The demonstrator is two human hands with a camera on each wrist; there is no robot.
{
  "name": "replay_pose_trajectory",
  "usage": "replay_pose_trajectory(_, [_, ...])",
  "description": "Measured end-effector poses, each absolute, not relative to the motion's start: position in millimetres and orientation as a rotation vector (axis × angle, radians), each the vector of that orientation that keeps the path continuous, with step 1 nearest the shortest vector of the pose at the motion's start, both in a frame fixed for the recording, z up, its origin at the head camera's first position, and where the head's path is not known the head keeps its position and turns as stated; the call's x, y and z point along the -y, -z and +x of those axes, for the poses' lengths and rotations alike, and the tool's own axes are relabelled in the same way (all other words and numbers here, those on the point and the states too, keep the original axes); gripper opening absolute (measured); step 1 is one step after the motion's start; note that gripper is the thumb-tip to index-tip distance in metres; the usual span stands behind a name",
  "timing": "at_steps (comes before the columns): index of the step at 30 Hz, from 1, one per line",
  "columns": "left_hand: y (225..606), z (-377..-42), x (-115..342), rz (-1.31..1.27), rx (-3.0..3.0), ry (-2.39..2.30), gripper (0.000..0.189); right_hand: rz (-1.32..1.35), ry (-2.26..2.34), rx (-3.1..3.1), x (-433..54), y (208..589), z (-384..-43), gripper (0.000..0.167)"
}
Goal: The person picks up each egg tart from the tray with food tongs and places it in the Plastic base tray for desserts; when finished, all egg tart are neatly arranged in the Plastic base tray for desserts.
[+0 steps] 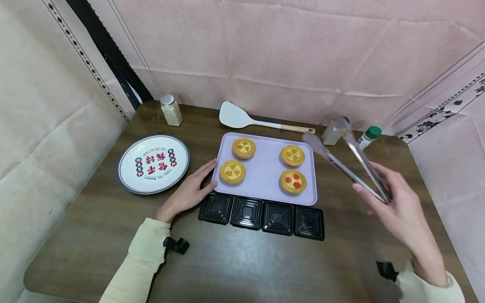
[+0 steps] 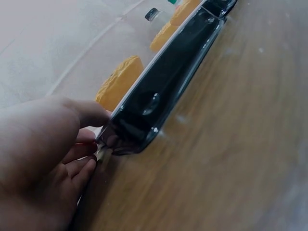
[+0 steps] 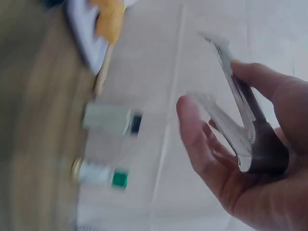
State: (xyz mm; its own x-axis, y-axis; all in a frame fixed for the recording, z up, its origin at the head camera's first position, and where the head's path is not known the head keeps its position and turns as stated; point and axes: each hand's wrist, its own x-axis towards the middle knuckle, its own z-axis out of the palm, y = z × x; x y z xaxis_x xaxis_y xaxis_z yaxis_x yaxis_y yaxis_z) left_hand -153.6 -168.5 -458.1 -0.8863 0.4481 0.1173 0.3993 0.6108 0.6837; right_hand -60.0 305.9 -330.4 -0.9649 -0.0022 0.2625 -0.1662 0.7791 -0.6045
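Observation:
My right hand point(image 1: 394, 206) grips metal tongs point(image 1: 350, 172) near their hinged end. Their arms are spread apart and raised to the right of the tray, with nothing between the tips. In the right wrist view the thumb and fingers lie on either arm of the tongs point(image 3: 262, 139). My left hand point(image 1: 191, 189) rests against the left edge of a pale purple tray point(image 1: 265, 168), thumb and fingertips touching it. On the tray sit three round yellow tarts with wedge-shaped tops, one of them a tart point(image 1: 233, 171) near that hand, and one tart with red spots point(image 1: 293, 181).
Several black square dishes point(image 1: 278, 216) line the tray's front edge. A white plate point(image 1: 153, 164) lies left. Behind are a white spatula point(image 1: 235, 115), a shaker jar point(image 1: 171, 111), another jar point(image 1: 333, 132) and a green-capped bottle point(image 1: 369, 136). Fabric walls border the table's back and sides.

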Motion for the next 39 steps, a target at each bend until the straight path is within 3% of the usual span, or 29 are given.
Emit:
replay_pose_trajectory(5, [459, -152, 168, 0.727, -2.758, -1.141, 0.064, 0.334, -1.008, 2.775, -259, 332, -95, 0.059])
replay_pose_trajectory(14, [459, -153, 166, 0.721, -2.741, -1.139, 0.064, 0.374, -1.058, 2.894, -199, 360, -144, 0.066])
replay_pose_trajectory(39, [459, -153, 169, 0.713, -2.749, -1.138, 0.063, 0.455, -1.078, 2.899, -181, 378, -155, 0.056])
